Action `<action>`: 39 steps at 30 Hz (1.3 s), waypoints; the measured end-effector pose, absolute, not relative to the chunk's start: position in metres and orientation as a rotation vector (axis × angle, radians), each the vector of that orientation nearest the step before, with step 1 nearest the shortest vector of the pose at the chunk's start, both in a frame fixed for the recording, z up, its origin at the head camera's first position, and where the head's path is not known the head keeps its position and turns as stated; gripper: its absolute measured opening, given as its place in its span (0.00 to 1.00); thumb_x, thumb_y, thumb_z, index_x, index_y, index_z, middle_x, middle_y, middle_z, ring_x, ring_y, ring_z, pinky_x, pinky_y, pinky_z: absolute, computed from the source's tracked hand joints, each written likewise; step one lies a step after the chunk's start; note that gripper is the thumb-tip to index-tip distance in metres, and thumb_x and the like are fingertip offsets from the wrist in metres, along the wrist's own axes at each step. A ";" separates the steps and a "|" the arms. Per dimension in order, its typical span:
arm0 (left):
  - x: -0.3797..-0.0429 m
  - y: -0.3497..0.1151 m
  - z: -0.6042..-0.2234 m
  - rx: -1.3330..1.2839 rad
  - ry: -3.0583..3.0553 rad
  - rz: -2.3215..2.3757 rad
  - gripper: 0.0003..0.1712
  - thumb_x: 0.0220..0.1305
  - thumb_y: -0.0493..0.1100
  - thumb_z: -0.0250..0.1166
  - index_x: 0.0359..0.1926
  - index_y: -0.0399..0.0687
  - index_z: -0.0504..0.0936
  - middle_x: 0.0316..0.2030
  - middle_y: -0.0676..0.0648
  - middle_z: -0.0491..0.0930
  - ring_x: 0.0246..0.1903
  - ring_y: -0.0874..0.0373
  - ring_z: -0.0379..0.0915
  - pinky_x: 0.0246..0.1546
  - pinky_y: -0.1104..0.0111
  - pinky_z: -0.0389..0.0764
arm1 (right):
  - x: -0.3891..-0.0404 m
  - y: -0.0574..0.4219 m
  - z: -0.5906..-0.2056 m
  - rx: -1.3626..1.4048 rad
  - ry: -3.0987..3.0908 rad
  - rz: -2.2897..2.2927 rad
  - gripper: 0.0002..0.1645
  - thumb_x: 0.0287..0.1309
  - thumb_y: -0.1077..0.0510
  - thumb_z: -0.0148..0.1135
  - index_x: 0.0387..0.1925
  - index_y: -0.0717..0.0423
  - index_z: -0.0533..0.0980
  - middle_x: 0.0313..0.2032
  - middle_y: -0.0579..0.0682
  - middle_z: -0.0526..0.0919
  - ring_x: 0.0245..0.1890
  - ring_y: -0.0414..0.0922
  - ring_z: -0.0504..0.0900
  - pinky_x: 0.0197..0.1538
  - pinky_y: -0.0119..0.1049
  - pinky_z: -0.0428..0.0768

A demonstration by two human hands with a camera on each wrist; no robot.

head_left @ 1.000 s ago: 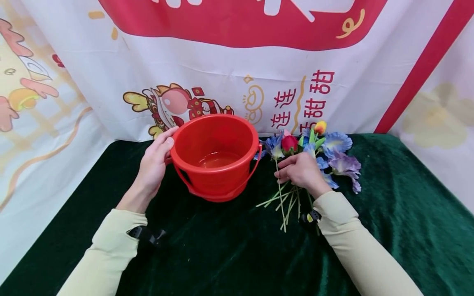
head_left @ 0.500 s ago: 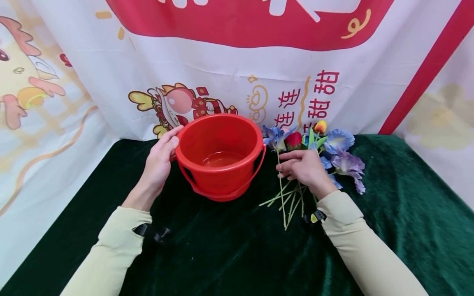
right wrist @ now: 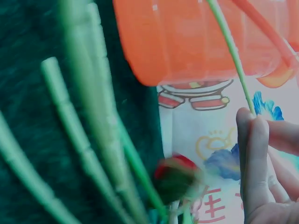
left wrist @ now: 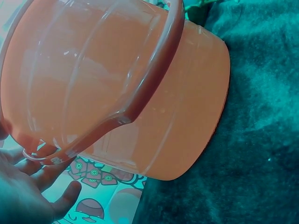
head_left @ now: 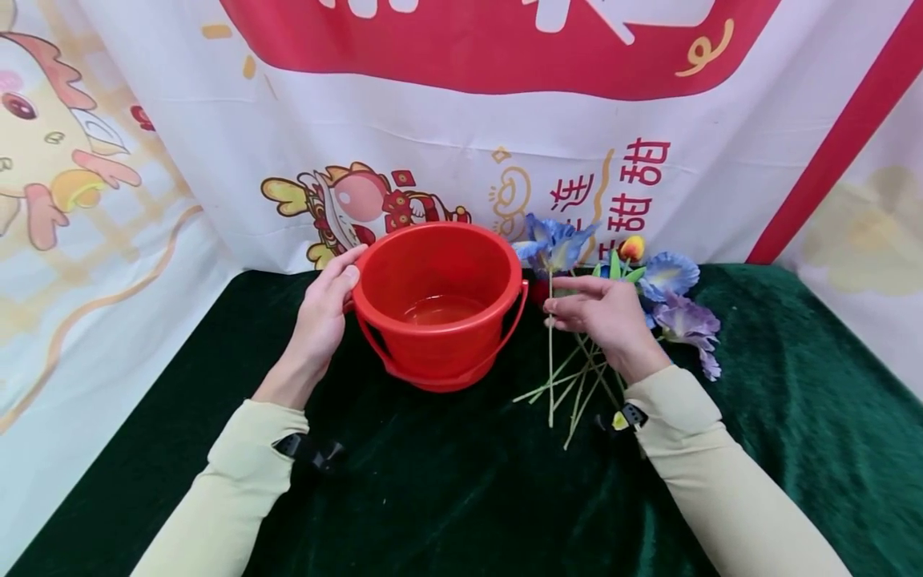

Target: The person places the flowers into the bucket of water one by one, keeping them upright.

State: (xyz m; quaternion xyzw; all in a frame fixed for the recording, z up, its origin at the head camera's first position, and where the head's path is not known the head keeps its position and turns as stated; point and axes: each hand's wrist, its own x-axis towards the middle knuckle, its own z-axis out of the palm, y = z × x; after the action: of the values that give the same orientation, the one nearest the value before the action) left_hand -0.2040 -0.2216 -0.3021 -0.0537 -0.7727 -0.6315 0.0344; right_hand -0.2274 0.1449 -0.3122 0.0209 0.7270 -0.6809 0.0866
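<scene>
A red bucket (head_left: 440, 344) stands upright at the middle of the table, its handle hanging down in front. My left hand (head_left: 324, 324) rests against its left side; in the left wrist view the fingers (left wrist: 44, 175) reach to the rim near the handle's end, the thumb apart. My right hand (head_left: 609, 320), right of the bucket, pinches the thin green stem (right wrist: 233, 60) of a blue artificial flower (head_left: 554, 240) between thumb and fingertips. That flower stands upright, bloom above the hand. Behind and below the hand lie more artificial flowers, including a purple one (head_left: 685, 320) and a yellow-orange tulip (head_left: 632, 248).
Dark green velvet cloth (head_left: 447, 497) covers the table. A white printed backdrop (head_left: 433, 144) hangs close behind the bucket and flowers. Several loose stems (head_left: 577, 393) cross each other below the right hand. A red flower (right wrist: 175, 175) shows among them in the right wrist view.
My right hand has lifted the blue flower up from the pile, its stem swinging more upright. My left hand stays at the bucket. The whole head view has shifted slightly to the right.
</scene>
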 end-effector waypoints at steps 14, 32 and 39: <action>-0.206 -0.220 -0.304 -0.157 -2.374 -1.946 0.31 0.86 0.56 0.40 0.83 0.58 0.60 0.77 0.48 0.68 0.69 0.54 0.70 0.76 0.56 0.67 | -0.253 0.134 -0.255 0.198 1.925 -2.331 0.33 0.66 0.68 0.68 0.72 0.60 0.75 0.35 0.47 0.94 0.36 0.41 0.94 0.45 0.31 0.90; -0.205 -0.220 -0.306 -0.154 -2.351 -1.950 0.31 0.86 0.55 0.40 0.83 0.59 0.60 0.77 0.48 0.67 0.70 0.52 0.69 0.76 0.53 0.67 | -0.280 0.071 -0.214 0.294 1.891 -2.462 0.28 0.64 0.69 0.70 0.65 0.59 0.81 0.58 0.61 0.87 0.36 0.44 0.92 0.42 0.33 0.90; -0.203 -0.218 -0.305 -0.149 -2.346 -1.958 0.31 0.86 0.55 0.39 0.83 0.58 0.58 0.78 0.49 0.66 0.71 0.52 0.67 0.78 0.52 0.65 | -0.274 0.030 -0.222 0.118 2.176 -2.273 0.24 0.59 0.72 0.72 0.58 0.59 0.84 0.47 0.63 0.91 0.27 0.44 0.90 0.44 0.41 0.92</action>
State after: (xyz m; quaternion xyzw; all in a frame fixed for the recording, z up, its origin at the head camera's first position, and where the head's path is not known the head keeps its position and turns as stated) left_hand -0.2032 -0.2179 -0.3053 -0.0488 -0.7662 -0.6394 0.0413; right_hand -0.2744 0.0304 -0.2217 0.0375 0.6910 -0.7219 -0.0039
